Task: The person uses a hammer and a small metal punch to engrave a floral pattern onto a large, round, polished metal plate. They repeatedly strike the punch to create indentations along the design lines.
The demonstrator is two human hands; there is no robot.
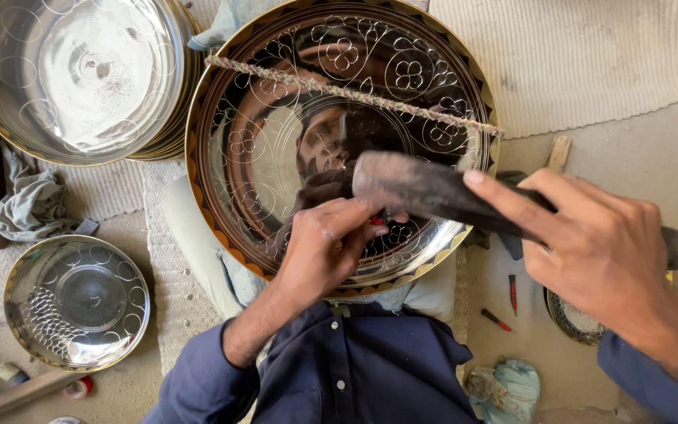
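Observation:
A large shiny metal tray (276, 149) with engraved flower and circle patterns and a gold-toned rim lies in front of me on a cushion. My left hand (319, 247) rests on its near part, fingers pinched around a small red-tipped tool (376, 222) held against the surface. My right hand (598, 243) grips a dark hammer-like tool (425, 188) raised over the tray, its blurred head above the small tool. A twisted cord (355, 94) runs across the tray's upper part.
A stack of similar metal trays (80, 74) sits at the upper left. A smaller patterned tray (76, 302) lies at the lower left. Grey cloth (33, 204), small red-handled tools (504, 302) on the floor, a crumpled bag (504, 389) and woven mats surround me.

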